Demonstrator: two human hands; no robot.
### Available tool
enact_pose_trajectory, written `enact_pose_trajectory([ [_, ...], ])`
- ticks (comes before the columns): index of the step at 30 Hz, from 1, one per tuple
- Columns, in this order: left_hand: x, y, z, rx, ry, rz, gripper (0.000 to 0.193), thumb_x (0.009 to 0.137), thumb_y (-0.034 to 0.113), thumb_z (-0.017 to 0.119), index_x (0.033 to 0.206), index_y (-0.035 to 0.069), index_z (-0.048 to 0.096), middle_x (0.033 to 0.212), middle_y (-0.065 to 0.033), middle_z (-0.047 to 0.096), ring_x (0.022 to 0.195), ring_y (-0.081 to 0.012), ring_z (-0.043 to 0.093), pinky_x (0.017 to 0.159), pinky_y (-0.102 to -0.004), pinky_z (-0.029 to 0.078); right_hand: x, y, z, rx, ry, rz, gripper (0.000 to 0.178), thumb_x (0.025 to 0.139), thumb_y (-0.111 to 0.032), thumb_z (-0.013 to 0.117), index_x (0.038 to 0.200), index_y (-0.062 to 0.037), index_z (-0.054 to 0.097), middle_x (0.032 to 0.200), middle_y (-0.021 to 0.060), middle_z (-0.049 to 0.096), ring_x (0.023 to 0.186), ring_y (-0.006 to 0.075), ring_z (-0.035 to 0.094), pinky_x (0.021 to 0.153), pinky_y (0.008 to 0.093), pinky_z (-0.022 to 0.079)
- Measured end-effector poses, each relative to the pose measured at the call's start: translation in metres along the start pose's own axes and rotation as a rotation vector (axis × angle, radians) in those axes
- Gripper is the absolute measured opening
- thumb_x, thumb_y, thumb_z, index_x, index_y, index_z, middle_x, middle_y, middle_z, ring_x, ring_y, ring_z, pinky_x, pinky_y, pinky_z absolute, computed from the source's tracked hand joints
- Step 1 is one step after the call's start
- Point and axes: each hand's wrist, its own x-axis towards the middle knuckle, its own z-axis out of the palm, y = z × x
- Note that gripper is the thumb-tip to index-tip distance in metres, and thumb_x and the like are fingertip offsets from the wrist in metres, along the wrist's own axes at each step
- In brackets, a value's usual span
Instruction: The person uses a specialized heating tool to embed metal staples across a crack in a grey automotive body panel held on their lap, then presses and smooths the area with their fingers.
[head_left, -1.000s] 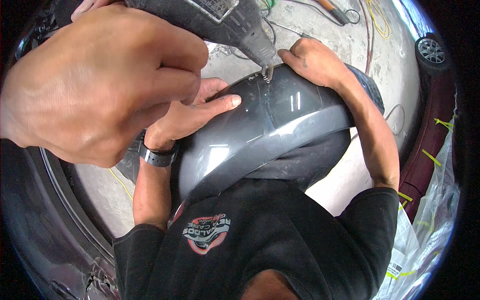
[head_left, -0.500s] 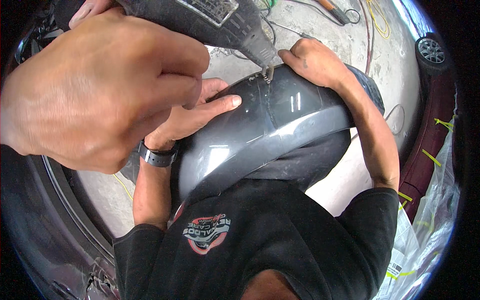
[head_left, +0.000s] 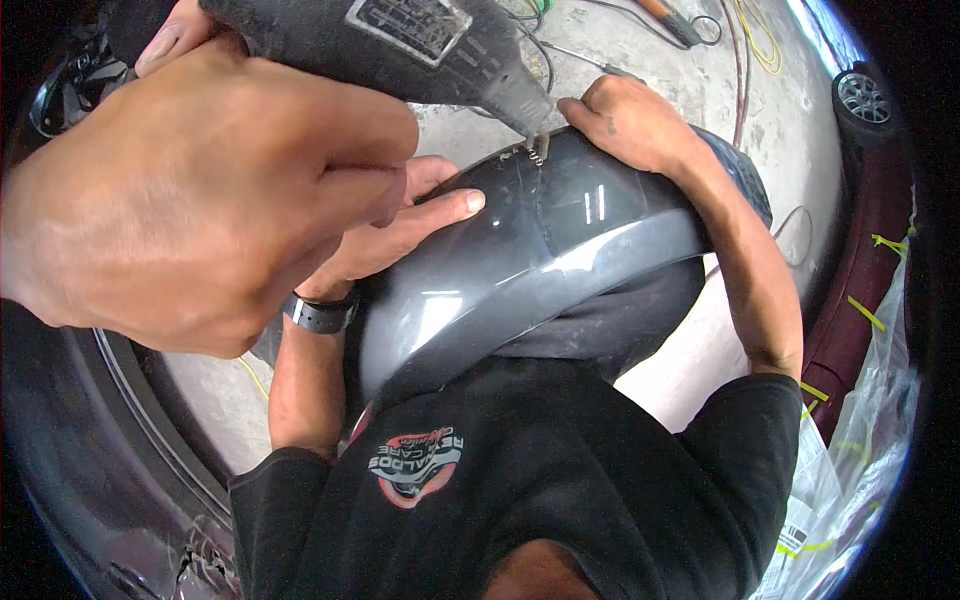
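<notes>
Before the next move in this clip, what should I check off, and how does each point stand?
1. Left hand on the dark panel: ok, thumb laid on the glossy surface.
2. Right hand at the panel's far edge: ok, though its full grip is hidden.
3. Wavy wire at the tool's tip, near the upper end of the crack-like line: ok.
4. Right thumb well clear of the tip: not ok, in my judgement; it sits close by.
5. Protective gloves: not ok; both hands are bare.
6. Tool powered or hot: cannot tell.
</notes>
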Motion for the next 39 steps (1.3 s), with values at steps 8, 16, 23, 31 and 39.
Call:
enact_pose_trajectory([
  [8, 0.001, -0.007, 0.002, -0.012, 0.004, 0.005, 0.023, 0.102, 0.024, 0.064, 0.108, 0.002, 0.064, 0.092, 0.0047, 0.063, 0.081, -0.0037, 0.056, 0.072, -0.0227, 0.047, -0.002, 0.002, 0.003, -0.014, 0.010, -0.034, 0.049, 0.097, -0.033, 0.053, 0.077, 0.0093, 0.067, 0.077, 0.0324, 0.063, 0.079, 0.0474, 0.065, 0.080, 0.0513, 0.050],
  [16, 0.001, -0.010, 0.000, 0.101, 0.021, -0.002, 0.024, 0.102, 0.025, 0.064, 0.108, 0.002, 0.064, 0.091, 0.0049, 0.063, 0.081, -0.0039, 0.056, 0.071, -0.0224, 0.047, -0.001, 0.000, 0.002, -0.042, -0.012, -0.008, 0.047, 0.097, -0.033, 0.053, 0.079, 0.0081, 0.069, 0.077, 0.0313, 0.064, 0.079, 0.0462, 0.066, 0.080, 0.0506, 0.051],
  [23, 0.000, -0.007, 0.001, 0.036, 0.015, 0.002, 0.025, 0.102, 0.026, 0.064, 0.108, 0.002, 0.064, 0.091, 0.0045, 0.063, 0.079, -0.0039, 0.056, 0.070, -0.0225, 0.047, -0.001, -0.003, 0.001, -0.037, -0.022, 0.017, 0.047, 0.097, -0.033, 0.054, 0.079, 0.0077, 0.070, 0.076, 0.0302, 0.065, 0.077, 0.0442, 0.067, 0.079, 0.0494, 0.052],
  [31, 0.002, -0.008, -0.002, 0.084, 0.015, -0.004, 0.025, 0.102, 0.026, 0.064, 0.106, 0.002, 0.064, 0.089, 0.0051, 0.062, 0.078, -0.0034, 0.055, 0.068, -0.0224, 0.046, 0.002, 0.002, 0.004, -0.048, -0.014, -0.008, 0.044, 0.097, -0.031, 0.053, 0.084, 0.0062, 0.071, 0.079, 0.0295, 0.066, 0.080, 0.0437, 0.068, 0.081, 0.0489, 0.052],
  [39, 0.004, -0.008, -0.003, 0.137, 0.014, -0.011, 0.025, 0.102, 0.026, 0.063, 0.107, 0.001, 0.064, 0.090, 0.0048, 0.063, 0.078, -0.0034, 0.056, 0.069, -0.0226, 0.047, 0.002, 0.004, 0.003, -0.051, -0.034, -0.010, 0.043, 0.097, -0.031, 0.053, 0.084, 0.0067, 0.071, 0.079, 0.0302, 0.065, 0.081, 0.0445, 0.067, 0.081, 0.0487, 0.052],
])
